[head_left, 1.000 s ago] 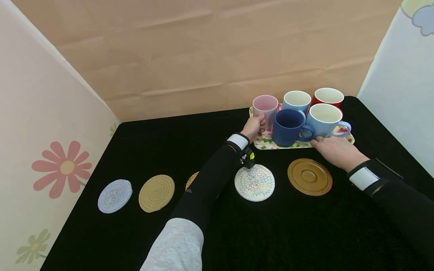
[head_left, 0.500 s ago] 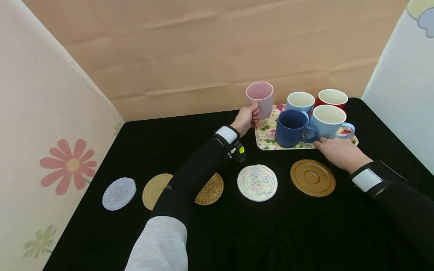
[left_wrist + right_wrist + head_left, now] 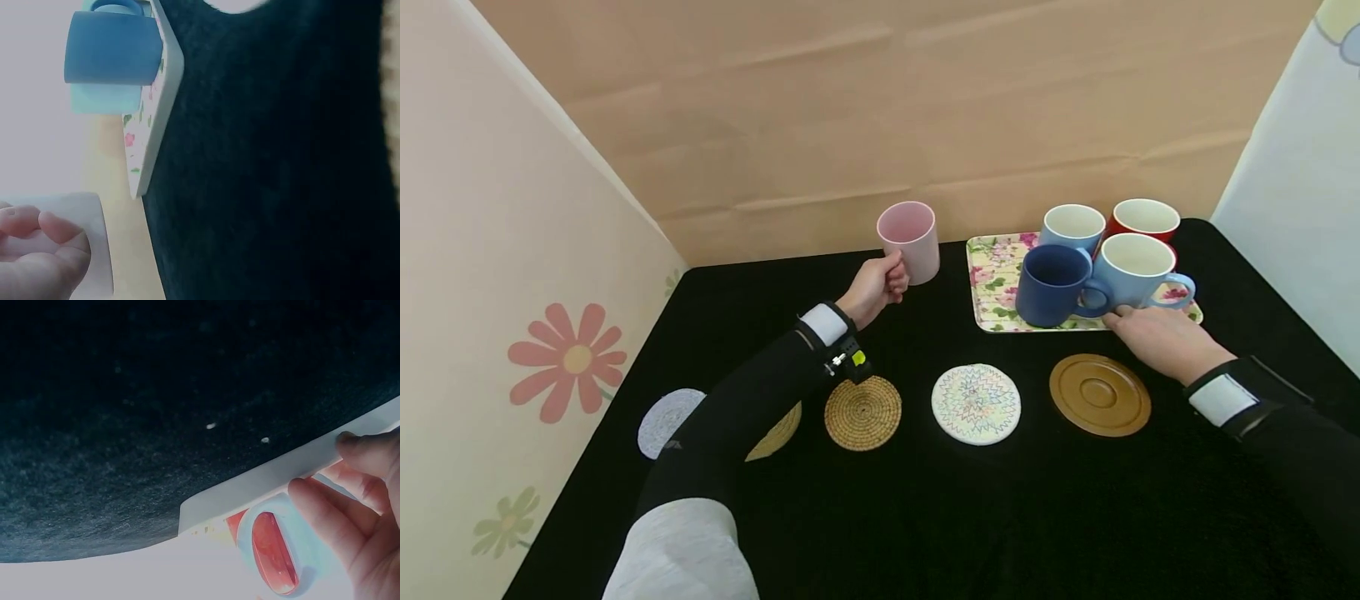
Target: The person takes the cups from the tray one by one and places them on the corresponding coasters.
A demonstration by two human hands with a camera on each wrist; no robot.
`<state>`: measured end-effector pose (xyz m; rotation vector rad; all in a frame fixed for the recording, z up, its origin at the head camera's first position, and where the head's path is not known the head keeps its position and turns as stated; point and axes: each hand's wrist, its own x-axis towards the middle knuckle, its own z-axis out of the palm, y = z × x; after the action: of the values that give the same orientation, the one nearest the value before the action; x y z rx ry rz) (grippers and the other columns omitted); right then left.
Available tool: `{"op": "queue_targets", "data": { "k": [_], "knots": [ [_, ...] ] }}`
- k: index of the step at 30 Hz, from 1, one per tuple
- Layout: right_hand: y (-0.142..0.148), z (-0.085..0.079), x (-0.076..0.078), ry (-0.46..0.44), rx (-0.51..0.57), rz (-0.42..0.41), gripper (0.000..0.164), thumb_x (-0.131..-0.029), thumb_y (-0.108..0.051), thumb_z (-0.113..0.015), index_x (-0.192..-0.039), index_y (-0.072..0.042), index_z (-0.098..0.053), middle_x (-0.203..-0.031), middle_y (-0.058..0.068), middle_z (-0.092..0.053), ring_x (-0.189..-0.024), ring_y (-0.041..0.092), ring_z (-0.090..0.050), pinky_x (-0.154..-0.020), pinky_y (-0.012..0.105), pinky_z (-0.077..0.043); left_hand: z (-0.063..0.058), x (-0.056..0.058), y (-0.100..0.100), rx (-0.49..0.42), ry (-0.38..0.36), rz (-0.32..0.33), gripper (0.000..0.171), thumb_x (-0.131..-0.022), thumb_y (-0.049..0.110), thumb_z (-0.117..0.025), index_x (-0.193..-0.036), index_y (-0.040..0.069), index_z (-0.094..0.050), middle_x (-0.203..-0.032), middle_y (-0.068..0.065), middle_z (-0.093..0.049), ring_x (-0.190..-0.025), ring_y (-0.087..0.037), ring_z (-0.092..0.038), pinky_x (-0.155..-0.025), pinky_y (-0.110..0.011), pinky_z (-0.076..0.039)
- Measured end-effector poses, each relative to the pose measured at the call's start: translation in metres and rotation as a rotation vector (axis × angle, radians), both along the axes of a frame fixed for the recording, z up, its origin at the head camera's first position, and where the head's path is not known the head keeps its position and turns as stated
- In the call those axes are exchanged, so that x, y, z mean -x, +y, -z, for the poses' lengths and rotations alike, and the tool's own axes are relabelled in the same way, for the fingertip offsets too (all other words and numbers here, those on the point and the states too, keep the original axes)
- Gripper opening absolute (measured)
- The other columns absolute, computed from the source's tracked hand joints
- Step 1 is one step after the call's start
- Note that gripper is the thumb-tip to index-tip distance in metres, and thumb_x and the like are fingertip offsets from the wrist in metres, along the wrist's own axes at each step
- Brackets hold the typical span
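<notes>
My left hand [image 3: 874, 289] grips a pink mug [image 3: 919, 254] by its handle and carries it upright, left of the flowered tray [image 3: 994, 287]. In the left wrist view, curled fingers [image 3: 62, 230] cover the handle. On the tray's front edge my right hand [image 3: 1165, 340] holds the rim, and the right wrist view has its thumb outside the rim [image 3: 250, 487] and its fingers over the inner side. Standing on the tray are a dark blue mug [image 3: 1047, 292], a large light blue mug [image 3: 1123, 283], another light blue mug [image 3: 1073, 222] and a red mug [image 3: 1146, 218] behind.
A row of round mats lies on the black cloth [image 3: 940, 517]: a whitish one [image 3: 664, 417], a tan one [image 3: 775, 435] partly under the left sleeve, a brown woven one [image 3: 862, 414], a patterned white one [image 3: 976, 404] and a wooden one [image 3: 1100, 396]. Brown paper [image 3: 880, 108] backs the table.
The left hand has lifted the pink mug off the tray and moved it left. My right hand stays on the tray's edge. The brown woven mat has come into view from behind the left arm.
</notes>
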<state>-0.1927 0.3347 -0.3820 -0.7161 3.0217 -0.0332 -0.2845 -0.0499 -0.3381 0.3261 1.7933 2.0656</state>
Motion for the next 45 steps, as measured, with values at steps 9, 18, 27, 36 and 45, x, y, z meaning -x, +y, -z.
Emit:
{"op": "queue_targets", "data": {
  "k": [9,18,27,36,45],
  "knots": [
    [0.001,-0.001,0.0,0.019,0.011,-0.018,0.015,-0.09,0.005,-0.056,-0.102,-0.002,-0.062,-0.086,0.009,-0.059,-0.07,0.02,-0.053,-0.064,0.046,-0.051,0.006,-0.025,-0.054,-0.01,0.044,0.003,0.046,-0.108,0.024,-0.027,-0.066,0.007,-0.031,-0.066,-0.004,-0.029,-0.063,-0.019,-0.032,-0.066,-0.032,-0.027],
    [0.002,0.001,0.001,0.056,0.008,-0.046,0.018,-0.088,0.009,-0.056,-0.101,-0.001,-0.064,-0.087,0.011,-0.061,-0.069,0.02,-0.056,-0.064,0.047,-0.052,0.008,-0.049,-0.105,-0.039,0.082,-0.021,0.044,-0.109,0.025,-0.025,-0.068,0.008,-0.03,-0.067,-0.003,-0.028,-0.065,-0.02,-0.03,-0.067,-0.034,-0.025],
    [0.002,0.001,0.002,0.049,0.013,-0.042,0.018,-0.088,0.007,-0.056,-0.102,0.0,-0.064,-0.088,0.012,-0.061,-0.071,0.022,-0.057,-0.065,0.048,-0.052,0.012,-0.068,-0.157,-0.036,0.126,-0.07,0.043,-0.109,0.023,-0.023,-0.069,0.007,-0.028,-0.068,-0.004,-0.027,-0.064,-0.021,-0.029,-0.064,-0.033,-0.024],
    [0.004,0.003,0.002,0.051,0.012,-0.043,0.017,-0.088,0.007,-0.058,-0.103,0.001,-0.064,-0.082,0.01,-0.058,-0.065,0.018,-0.053,-0.06,0.043,-0.051,0.019,-0.092,-0.198,-0.041,0.14,-0.09,0.041,-0.109,0.02,-0.018,-0.071,0.007,-0.025,-0.069,-0.006,-0.023,-0.064,-0.024,-0.023,-0.065,-0.039,-0.016],
    [0.003,0.004,0.002,-0.005,0.013,-0.009,0.02,-0.091,0.005,-0.054,-0.108,0.004,-0.064,-0.089,0.013,-0.061,-0.071,0.023,-0.058,-0.064,0.049,-0.052,0.02,-0.119,-0.232,-0.002,0.183,-0.19,0.041,-0.109,0.023,-0.02,-0.072,0.007,-0.026,-0.069,-0.008,-0.022,-0.062,-0.025,-0.022,-0.066,-0.04,-0.017]
  ]
}}
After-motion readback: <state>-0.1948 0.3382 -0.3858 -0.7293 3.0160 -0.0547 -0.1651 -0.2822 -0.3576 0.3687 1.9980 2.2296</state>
